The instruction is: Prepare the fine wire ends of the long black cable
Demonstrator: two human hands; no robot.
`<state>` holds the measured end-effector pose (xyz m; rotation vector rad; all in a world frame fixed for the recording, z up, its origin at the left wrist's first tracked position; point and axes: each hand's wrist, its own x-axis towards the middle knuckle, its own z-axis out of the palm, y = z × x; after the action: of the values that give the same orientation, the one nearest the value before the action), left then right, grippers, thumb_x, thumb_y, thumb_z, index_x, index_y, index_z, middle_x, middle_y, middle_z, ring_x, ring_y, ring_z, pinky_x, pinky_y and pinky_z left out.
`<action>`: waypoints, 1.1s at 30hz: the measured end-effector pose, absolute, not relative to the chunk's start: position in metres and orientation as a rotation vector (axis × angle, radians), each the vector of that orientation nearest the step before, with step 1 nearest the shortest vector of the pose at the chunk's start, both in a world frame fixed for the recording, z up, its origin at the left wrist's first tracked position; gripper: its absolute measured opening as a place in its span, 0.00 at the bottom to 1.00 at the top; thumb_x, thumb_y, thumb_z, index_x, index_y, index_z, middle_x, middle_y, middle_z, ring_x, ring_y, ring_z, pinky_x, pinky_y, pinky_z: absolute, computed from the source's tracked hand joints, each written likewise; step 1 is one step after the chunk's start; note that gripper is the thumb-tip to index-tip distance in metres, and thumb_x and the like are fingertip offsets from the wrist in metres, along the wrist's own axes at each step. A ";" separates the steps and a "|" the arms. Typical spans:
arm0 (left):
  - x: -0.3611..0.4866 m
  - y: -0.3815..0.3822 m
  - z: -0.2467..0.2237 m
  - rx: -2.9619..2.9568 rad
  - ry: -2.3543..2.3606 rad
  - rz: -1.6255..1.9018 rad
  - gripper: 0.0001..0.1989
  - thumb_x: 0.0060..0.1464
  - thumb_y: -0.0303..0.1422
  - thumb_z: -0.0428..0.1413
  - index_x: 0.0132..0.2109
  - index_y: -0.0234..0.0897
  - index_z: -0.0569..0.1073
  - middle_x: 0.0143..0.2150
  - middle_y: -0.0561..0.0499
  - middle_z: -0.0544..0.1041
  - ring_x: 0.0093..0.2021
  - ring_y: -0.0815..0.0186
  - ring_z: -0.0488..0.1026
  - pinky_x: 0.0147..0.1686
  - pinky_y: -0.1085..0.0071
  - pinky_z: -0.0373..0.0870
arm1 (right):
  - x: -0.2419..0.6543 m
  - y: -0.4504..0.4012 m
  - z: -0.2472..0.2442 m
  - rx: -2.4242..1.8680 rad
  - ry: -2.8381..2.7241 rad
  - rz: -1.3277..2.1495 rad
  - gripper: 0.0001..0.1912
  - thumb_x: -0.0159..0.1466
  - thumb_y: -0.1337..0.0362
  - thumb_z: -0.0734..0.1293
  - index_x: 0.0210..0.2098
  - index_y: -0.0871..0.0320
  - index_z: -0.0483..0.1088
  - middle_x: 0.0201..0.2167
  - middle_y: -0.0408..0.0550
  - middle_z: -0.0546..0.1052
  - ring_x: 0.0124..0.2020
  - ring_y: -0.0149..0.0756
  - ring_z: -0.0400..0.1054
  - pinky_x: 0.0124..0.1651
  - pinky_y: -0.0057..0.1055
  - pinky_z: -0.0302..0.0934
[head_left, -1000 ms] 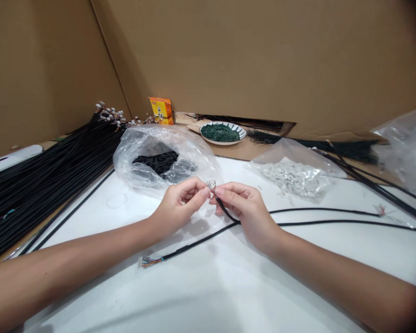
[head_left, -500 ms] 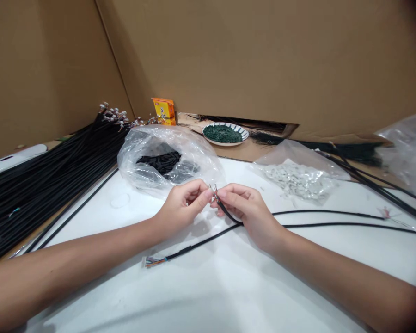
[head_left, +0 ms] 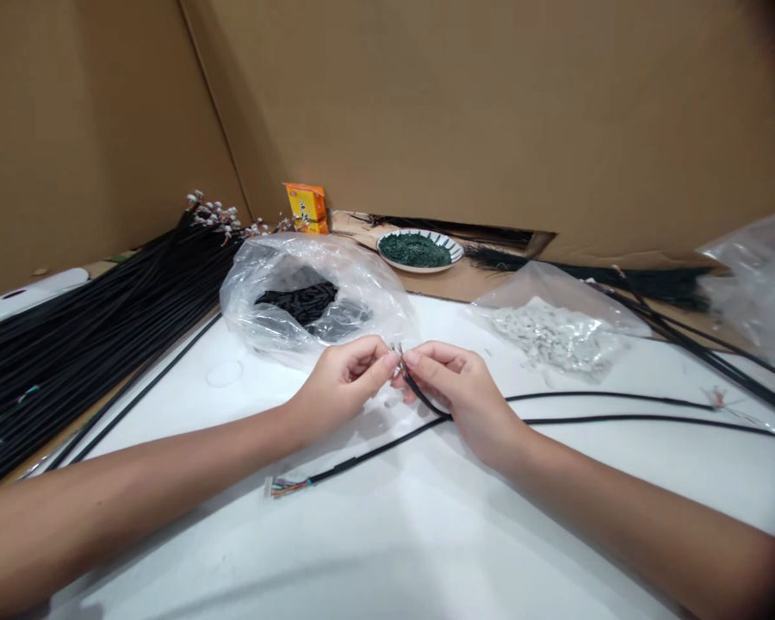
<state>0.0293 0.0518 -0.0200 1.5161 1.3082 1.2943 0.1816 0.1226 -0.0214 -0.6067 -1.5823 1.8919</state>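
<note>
Both hands meet over the white table, pinching the thin stripped wires at the end of a black cable (head_left: 418, 393). My left hand (head_left: 345, 379) is closed, thumb against forefinger on the wire ends. My right hand (head_left: 461, 383) is closed on the wires just above the black sheath. Short wire tips stick up between the fingertips; their exact hold is too small to make out. Below the hands lies a second black cable (head_left: 371, 455) with a white connector (head_left: 269, 487) and coloured wires at its left end. It passes under my right hand.
A big bundle of black cables (head_left: 103, 327) lies at left. Behind the hands stand a clear bag of black pieces (head_left: 303, 301), a bag of white connectors (head_left: 548, 336), a plate of green granules (head_left: 417, 250) and an orange packet (head_left: 306, 207). A cardboard wall (head_left: 458, 103) rises behind.
The fingertips have shifted very slightly and the wire tips between them sit closer together. Everything else on the table stays as it was.
</note>
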 end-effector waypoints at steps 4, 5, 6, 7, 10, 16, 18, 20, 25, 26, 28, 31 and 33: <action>0.029 0.051 -0.019 1.525 1.317 1.297 0.14 0.58 0.39 0.50 0.30 0.34 0.67 0.19 0.59 0.61 0.18 0.77 0.55 0.19 0.78 0.54 | 0.181 0.122 -0.021 -0.587 -1.591 1.878 0.11 0.58 0.57 0.69 0.28 0.59 0.73 0.24 0.43 0.75 0.25 0.27 0.67 0.30 0.24 0.61; 0.029 0.051 -0.019 1.526 1.317 1.299 0.14 0.58 0.39 0.50 0.30 0.34 0.67 0.19 0.59 0.61 0.18 0.77 0.56 0.19 0.78 0.54 | 0.180 0.121 -0.021 -0.580 -1.594 1.875 0.11 0.58 0.57 0.69 0.28 0.59 0.73 0.25 0.43 0.75 0.25 0.27 0.67 0.31 0.24 0.62; 0.029 0.051 -0.019 1.528 1.316 1.300 0.14 0.58 0.39 0.50 0.29 0.34 0.67 0.19 0.59 0.62 0.18 0.77 0.56 0.19 0.78 0.54 | 0.180 0.121 -0.021 -0.579 -1.595 1.869 0.11 0.58 0.57 0.69 0.28 0.59 0.73 0.25 0.43 0.75 0.25 0.27 0.67 0.31 0.24 0.62; 0.029 0.051 -0.020 1.526 1.316 1.299 0.14 0.58 0.39 0.50 0.29 0.34 0.66 0.20 0.59 0.63 0.18 0.77 0.56 0.19 0.78 0.54 | 0.180 0.121 -0.022 -0.581 -1.598 1.862 0.11 0.58 0.57 0.69 0.28 0.59 0.73 0.25 0.43 0.75 0.25 0.27 0.67 0.30 0.24 0.62; 0.029 0.051 -0.020 1.504 1.304 1.304 0.15 0.58 0.39 0.51 0.27 0.34 0.64 0.23 0.58 0.66 0.19 0.78 0.57 0.20 0.79 0.54 | 0.179 0.121 -0.022 -0.590 -1.614 1.839 0.11 0.58 0.57 0.69 0.28 0.59 0.72 0.24 0.43 0.75 0.24 0.26 0.66 0.28 0.22 0.61; 0.032 0.051 -0.022 1.442 1.358 1.407 0.11 0.55 0.39 0.54 0.35 0.37 0.63 0.23 0.58 0.66 0.19 0.78 0.57 0.18 0.80 0.52 | 0.179 0.120 -0.020 -0.652 -1.598 1.808 0.11 0.56 0.58 0.70 0.27 0.61 0.72 0.21 0.42 0.73 0.21 0.24 0.64 0.25 0.21 0.58; 0.032 0.051 -0.024 1.461 1.398 1.472 0.12 0.54 0.38 0.55 0.37 0.38 0.61 0.22 0.59 0.65 0.20 0.77 0.58 0.19 0.80 0.53 | 0.179 0.119 -0.021 -0.658 -1.586 1.802 0.11 0.56 0.58 0.70 0.28 0.60 0.71 0.22 0.42 0.74 0.21 0.25 0.65 0.26 0.22 0.58; 0.030 0.051 -0.028 1.536 1.430 1.548 0.13 0.54 0.36 0.56 0.40 0.40 0.59 0.23 0.60 0.64 0.20 0.77 0.60 0.20 0.80 0.56 | 0.179 0.119 -0.021 -0.647 -1.568 1.804 0.10 0.56 0.58 0.71 0.28 0.60 0.71 0.23 0.42 0.75 0.22 0.25 0.65 0.27 0.21 0.59; 0.021 0.053 -0.036 2.105 1.528 1.692 0.18 0.52 0.29 0.58 0.48 0.42 0.62 0.40 0.53 0.65 0.20 0.82 0.59 0.19 0.81 0.60 | 0.179 0.120 -0.024 -0.634 -1.546 1.827 0.13 0.55 0.58 0.72 0.34 0.59 0.69 0.22 0.42 0.75 0.22 0.24 0.65 0.25 0.20 0.58; 0.019 0.054 -0.037 2.241 1.549 1.696 0.18 0.52 0.28 0.58 0.49 0.42 0.63 0.43 0.51 0.62 0.21 0.83 0.58 0.19 0.81 0.61 | 0.179 0.120 -0.024 -0.633 -1.548 1.827 0.13 0.55 0.58 0.72 0.36 0.59 0.69 0.22 0.42 0.75 0.22 0.24 0.65 0.25 0.19 0.58; 0.016 0.054 -0.038 2.455 1.569 1.695 0.16 0.51 0.26 0.58 0.47 0.41 0.66 0.44 0.51 0.60 0.22 0.83 0.59 0.21 0.81 0.64 | 0.179 0.120 -0.024 -0.628 -1.550 1.825 0.14 0.55 0.59 0.72 0.37 0.60 0.69 0.22 0.42 0.75 0.22 0.23 0.65 0.26 0.19 0.58; 0.015 0.051 -0.035 2.570 1.570 1.675 0.11 0.52 0.24 0.57 0.42 0.39 0.66 0.40 0.52 0.61 0.23 0.81 0.60 0.22 0.80 0.65 | 0.179 0.120 -0.022 -0.638 -1.544 1.821 0.15 0.55 0.59 0.72 0.38 0.60 0.71 0.22 0.42 0.75 0.22 0.23 0.65 0.27 0.20 0.60; 0.015 0.048 -0.032 2.557 1.603 1.602 0.12 0.51 0.26 0.58 0.42 0.38 0.65 0.40 0.51 0.62 0.23 0.79 0.59 0.22 0.79 0.64 | 0.179 0.120 -0.022 -0.654 -1.538 1.826 0.16 0.55 0.58 0.72 0.40 0.60 0.71 0.23 0.41 0.75 0.22 0.23 0.65 0.27 0.20 0.60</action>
<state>0.0154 0.0478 -0.0321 2.5571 1.6027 1.6015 0.1787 0.1197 -0.0216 -0.6543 -1.5380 1.8258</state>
